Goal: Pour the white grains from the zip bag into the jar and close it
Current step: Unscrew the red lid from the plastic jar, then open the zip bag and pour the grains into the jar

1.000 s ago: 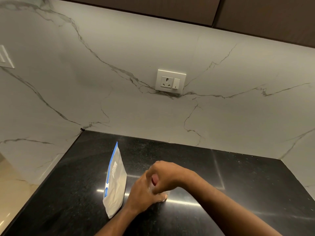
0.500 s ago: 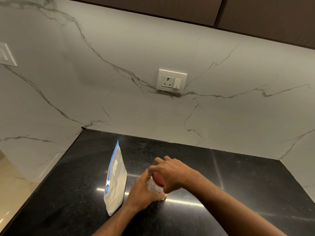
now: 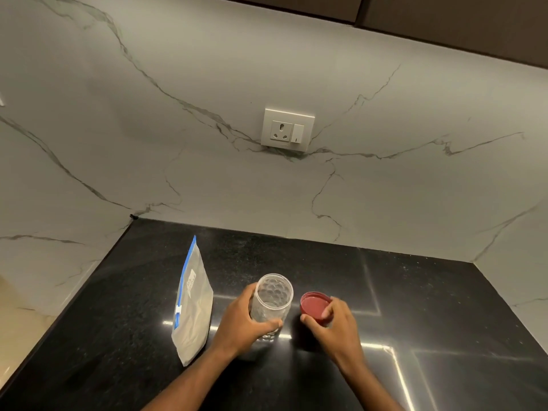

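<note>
A clear, empty jar with a dimpled wall stands open and upright on the black counter. My left hand wraps around its left side and lower part. Just to the right, my right hand holds the red lid by its rim, inner side up, low at the counter. A zip bag of white grains with a blue slider strip stands upright to the left of the jar, its top closed.
A marble backsplash rises behind and on both sides of the counter corner. A white wall socket sits on the back wall. The counter's left edge drops off beside the bag.
My right hand was on top of the jar over the red lid. It has lifted the lid off and carried it right, down beside the jar. The left hand keeps its hold.
</note>
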{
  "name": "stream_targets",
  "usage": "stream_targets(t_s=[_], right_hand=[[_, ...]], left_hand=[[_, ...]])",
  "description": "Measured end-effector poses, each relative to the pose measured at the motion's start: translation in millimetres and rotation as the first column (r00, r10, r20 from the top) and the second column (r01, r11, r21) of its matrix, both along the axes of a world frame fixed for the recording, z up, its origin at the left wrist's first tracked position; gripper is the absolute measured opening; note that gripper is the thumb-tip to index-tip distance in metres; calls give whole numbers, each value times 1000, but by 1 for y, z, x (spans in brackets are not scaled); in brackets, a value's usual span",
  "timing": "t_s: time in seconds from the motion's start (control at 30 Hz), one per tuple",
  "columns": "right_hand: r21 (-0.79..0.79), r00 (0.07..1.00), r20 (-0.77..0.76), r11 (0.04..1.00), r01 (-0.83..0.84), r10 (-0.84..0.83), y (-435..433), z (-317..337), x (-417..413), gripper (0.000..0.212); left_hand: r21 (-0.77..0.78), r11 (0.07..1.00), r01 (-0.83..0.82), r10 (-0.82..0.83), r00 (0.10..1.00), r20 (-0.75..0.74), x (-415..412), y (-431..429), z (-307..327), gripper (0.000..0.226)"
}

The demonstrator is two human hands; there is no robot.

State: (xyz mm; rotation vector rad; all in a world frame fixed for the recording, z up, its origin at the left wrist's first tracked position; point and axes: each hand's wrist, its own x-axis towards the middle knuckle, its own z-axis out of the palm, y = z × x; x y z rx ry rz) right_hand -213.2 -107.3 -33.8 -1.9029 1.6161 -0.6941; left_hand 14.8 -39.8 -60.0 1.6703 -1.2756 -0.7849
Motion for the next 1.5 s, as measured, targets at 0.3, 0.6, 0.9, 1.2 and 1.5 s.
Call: stream_targets(t_s=[0.3,0.6,0.9,1.2,1.5], right_hand=[[42,956,-281,996,-74,82,16,-16,-2,34],[-378,873,102,830,-409,477,56,88,66,29],[-314,428,-450,310,-898,784,64,138,160,45],[-207,189,-648,69,-976,738,60,136,194,36],[-300,297,-701,109,-948,649,21,141,199,33]], left_hand=[[102,994,-33,32,999,10,-5,19,25,112],[-194,973,-129,135,991,17,-3,111,121,21],[-304,872,-383,468,835,291,49,160,143,27],[-239,872,-427,489,788,374,56,166,120,29],[-262,865,-427,498,796,345,59,169,121,16]])
